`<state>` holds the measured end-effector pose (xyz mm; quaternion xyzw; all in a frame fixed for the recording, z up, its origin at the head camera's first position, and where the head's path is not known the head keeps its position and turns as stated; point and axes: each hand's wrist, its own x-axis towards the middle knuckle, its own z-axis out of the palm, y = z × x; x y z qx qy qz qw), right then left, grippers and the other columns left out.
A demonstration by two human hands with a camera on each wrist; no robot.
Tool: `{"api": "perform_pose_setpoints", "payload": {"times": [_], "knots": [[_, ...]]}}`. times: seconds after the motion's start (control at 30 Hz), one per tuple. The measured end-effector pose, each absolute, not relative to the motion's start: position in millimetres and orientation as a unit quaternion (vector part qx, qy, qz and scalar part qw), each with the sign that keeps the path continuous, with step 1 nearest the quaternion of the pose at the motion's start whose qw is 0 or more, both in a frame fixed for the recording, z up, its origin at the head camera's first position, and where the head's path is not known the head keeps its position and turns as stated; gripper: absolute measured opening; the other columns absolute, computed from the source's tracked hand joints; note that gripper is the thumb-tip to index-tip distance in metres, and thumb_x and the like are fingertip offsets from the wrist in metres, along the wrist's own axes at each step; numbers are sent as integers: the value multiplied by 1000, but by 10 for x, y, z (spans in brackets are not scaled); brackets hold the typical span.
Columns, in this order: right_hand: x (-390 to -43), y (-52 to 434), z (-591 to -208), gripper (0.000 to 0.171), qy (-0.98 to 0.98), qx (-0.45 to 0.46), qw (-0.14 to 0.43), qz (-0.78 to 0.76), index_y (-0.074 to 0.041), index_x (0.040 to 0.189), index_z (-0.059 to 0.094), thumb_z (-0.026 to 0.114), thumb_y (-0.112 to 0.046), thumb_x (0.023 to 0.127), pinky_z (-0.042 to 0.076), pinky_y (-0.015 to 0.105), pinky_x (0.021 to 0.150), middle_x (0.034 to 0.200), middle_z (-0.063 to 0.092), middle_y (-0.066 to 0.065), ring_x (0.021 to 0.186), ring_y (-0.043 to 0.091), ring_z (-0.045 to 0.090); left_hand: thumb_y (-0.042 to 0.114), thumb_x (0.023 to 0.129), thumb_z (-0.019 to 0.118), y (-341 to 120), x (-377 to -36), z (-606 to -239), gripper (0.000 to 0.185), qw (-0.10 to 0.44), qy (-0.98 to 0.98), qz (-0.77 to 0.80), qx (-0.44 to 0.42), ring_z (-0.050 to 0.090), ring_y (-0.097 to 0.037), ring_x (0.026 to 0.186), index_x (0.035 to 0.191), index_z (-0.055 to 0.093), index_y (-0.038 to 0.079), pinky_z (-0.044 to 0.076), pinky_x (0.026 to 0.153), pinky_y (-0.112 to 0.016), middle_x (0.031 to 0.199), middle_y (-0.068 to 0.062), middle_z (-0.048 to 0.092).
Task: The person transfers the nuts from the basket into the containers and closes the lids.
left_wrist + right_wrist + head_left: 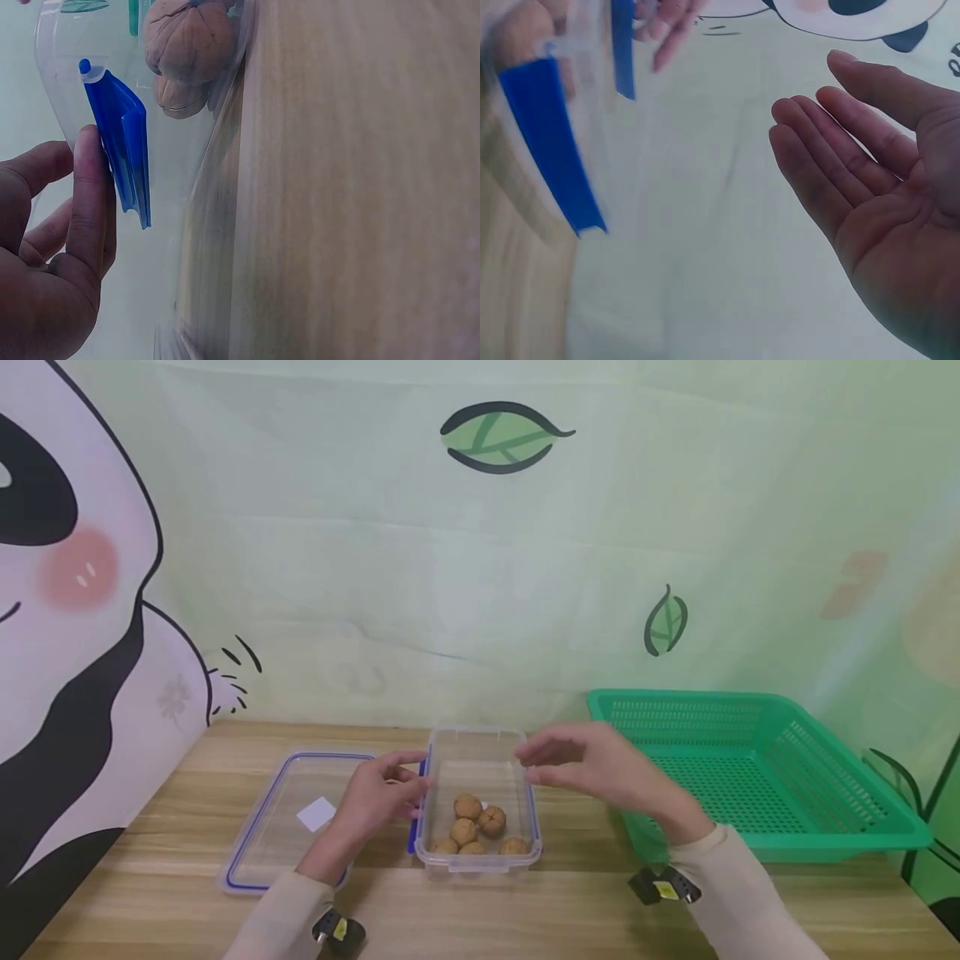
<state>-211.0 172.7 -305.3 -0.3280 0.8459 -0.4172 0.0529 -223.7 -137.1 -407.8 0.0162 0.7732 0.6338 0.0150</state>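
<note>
A clear plastic box (477,802) sits open on the wooden table (570,910), near the front edge, with a handful of walnuts (480,831) heaped at its near end. The left hand (378,797) is right up against the box's left side, fingers loosely bent, and the thumb (88,202) lies along the blue latch (120,142) hinged on that wall; the grip looks slack, touching the clasp rather than pinching it. Through the wall from the left wrist view, two walnuts press close to the plastic. The right hand (592,768) hovers above the box's right rim, palm turned inward, fingers (817,165) straight and together, grip wide and holding nothing. From the right wrist view another blue latch (551,142) hangs on the box's right side, apart from that open palm. Just left of the box, under the left forearm, the lid (288,814) lies flat with its blue seal and a small white label. To the right, a green basket (757,777) stands on the table, close behind the right wrist. Behind it all hangs a backdrop with a cartoon panda (67,610) and leaves.
</note>
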Motion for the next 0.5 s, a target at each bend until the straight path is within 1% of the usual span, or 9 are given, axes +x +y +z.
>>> {"api": "perform_pose_setpoints", "payload": {"times": [0.2,0.4,0.47,0.5], "knots": [[-2159,1886,-2838,27,865,-308,30,-395,-13,124,76,80,-21,98,62,35,96,119,76,-1,108,17,72,3,98,76,-1368,-2241,-4085,44,14,776,630,14,71,-23,79,140,65,-1,67,68,-34,105,-20,67],[-2250,2042,-2730,28,883,-283,24,-373,-17,125,76,81,-23,98,60,38,98,121,76,-4,110,14,71,3,98,77,-1367,-2247,-4093,44,12,776,631,11,70,-23,79,140,65,-1,67,68,-34,105,-20,68],[-2287,2097,-2709,29,887,-276,25,-369,-16,125,76,80,-23,98,63,38,91,122,75,-1,109,16,71,3,97,77,-1369,-2251,-4096,44,14,775,631,9,71,-23,79,140,66,-1,68,68,-34,105,-20,68],[-2308,2126,-2698,29,888,-274,27,-369,-16,125,76,80,-23,98,64,37,85,122,75,0,107,18,71,3,98,77,-1369,-2252,-4096,44,14,776,631,9,71,-23,79,140,65,-1,68,69,-34,105,-20,68]]}}
